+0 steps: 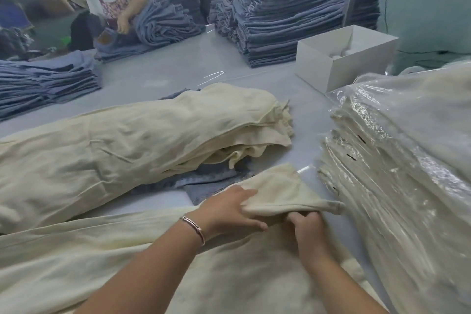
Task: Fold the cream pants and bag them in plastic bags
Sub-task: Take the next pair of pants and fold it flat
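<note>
Head view: left hand (pixel 230 208) and right hand (pixel 307 224) both pinch cream pants (pixel 277 191); no writing legible.

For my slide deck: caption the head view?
Both hands, left hand and right hand, grip cream pants beside bagged stack.
</note>
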Demonstrator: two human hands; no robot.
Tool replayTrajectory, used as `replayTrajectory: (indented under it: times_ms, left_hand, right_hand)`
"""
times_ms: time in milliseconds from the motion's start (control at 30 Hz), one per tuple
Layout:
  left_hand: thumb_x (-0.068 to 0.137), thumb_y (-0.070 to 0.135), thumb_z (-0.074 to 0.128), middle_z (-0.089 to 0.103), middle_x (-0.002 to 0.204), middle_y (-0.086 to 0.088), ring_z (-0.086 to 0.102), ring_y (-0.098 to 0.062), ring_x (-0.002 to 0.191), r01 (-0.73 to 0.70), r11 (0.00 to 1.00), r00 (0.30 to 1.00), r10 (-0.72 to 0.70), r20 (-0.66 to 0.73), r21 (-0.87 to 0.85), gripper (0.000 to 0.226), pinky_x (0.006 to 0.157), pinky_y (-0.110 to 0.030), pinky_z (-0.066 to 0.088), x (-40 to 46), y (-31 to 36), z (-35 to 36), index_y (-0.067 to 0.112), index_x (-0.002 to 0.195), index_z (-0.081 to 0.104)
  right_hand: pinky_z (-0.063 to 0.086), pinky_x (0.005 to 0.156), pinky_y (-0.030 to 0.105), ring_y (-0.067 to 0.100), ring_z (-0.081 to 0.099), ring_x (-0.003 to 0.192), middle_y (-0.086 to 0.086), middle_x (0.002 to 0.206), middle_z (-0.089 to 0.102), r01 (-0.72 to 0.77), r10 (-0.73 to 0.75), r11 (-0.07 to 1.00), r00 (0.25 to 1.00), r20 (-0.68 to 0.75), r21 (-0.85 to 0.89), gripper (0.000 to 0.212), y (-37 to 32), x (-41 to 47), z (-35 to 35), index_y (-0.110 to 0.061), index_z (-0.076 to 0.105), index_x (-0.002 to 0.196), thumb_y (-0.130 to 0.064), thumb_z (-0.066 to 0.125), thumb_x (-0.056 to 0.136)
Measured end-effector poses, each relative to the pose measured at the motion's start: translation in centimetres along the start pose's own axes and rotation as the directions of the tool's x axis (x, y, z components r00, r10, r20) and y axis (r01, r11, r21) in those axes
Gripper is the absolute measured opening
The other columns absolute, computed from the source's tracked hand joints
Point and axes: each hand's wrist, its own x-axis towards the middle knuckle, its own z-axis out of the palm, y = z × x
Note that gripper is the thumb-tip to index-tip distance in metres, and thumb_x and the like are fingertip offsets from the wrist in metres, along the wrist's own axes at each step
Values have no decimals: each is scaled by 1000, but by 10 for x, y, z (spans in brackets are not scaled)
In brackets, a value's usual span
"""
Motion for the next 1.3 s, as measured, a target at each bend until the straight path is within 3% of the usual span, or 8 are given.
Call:
replayTrajectory:
  times_ms: [133, 367, 533, 667, 833, 967, 1100, 1300]
  left_hand:
    - [80, 47, 62, 57, 104, 5, 54, -19, 104, -2, 971, 973, 57, -225, 240, 27, 78, -32, 41, -6, -27, 15, 26, 98, 64]
    - [58, 25, 73, 62, 66, 9, 56, -7, 62, 44, 902, 999, -28, 42, -429, 17, 65, -29, 42, -22, -46, -37, 14, 69, 67]
    - [53, 26, 78, 67, 75, -10, 62, -21, 67, 118, 774, 988, -29, 151, -622, 34, 62, -30, 47, -32, -60, -82, 6, 79, 69]
    - [62, 21, 77, 49, 54, 9, 42, -5, 50, -75, 742, 973, -92, -211, -666, 24, 47, -20, 29, -20, -64, -89, 14, 64, 54]
    - [73, 38, 80, 59, 84, 1, 53, -17, 79, 47, 919, 731, -299, -614, -392, 33, 73, -35, 42, 2, -80, -68, 21, 96, 64]
    - [83, 38, 69, 56, 114, -7, 48, -30, 111, 391, 919, 650, -245, -719, 40, 46, 94, -42, 38, -11, -97, -33, 17, 122, 56]
    - [81, 18, 58, 59, 87, -3, 55, -27, 83, 167, 953, 569, 117, -814, 254, 13, 73, -37, 40, -35, -98, 11, 13, 91, 63]
    - [84, 48, 56, 60, 89, 5, 56, -20, 84, -47, 929, 782, 263, -565, 367, 27, 74, -33, 40, -63, -103, 50, 22, 89, 63]
  right_hand:
    - [49, 67, 30, 21, 60, 80, 4, 77, 70, -143, 142, 889, 989, 36, 435, 27, 1, 10, -5, -5, 71, 75, 18, 57, 70]
    - [54, 76, 30, 12, 63, 99, -2, 125, 54, 53, -24, 957, 994, -104, 285, 90, -4, 22, -4, -26, 37, 139, 18, 72, 68]
    - [44, 80, 15, 7, 60, 102, 5, 117, 63, 139, -134, 962, 990, -34, 234, 18, -24, 32, -14, -15, 66, 101, -3, 64, 87]
    - [36, 55, 17, 10, 48, 59, -6, 65, 53, 388, -398, 917, 901, -172, -88, 21, -52, 35, -17, -15, 51, 82, -30, 58, 94]
    - [36, 58, 33, 34, 63, 73, 13, 80, 68, 442, -592, 795, 713, -375, -414, 24, -83, 52, -11, -10, 56, 94, -34, 58, 94]
    - [40, 79, 44, 40, 54, 105, 20, 120, 57, 285, -559, 560, 823, -101, -778, 33, -75, 72, -4, -8, 53, 125, -18, 55, 94]
    - [33, 103, 49, 38, 41, 128, 19, 140, 45, 377, -550, 313, 820, 157, -872, 48, -42, 57, 7, -7, 52, 133, -11, 62, 86]
    - [51, 87, 40, 29, 62, 105, 9, 114, 63, 762, -451, 201, 630, 632, -616, 35, 1, 6, 33, -17, 67, 103, -22, 75, 69]
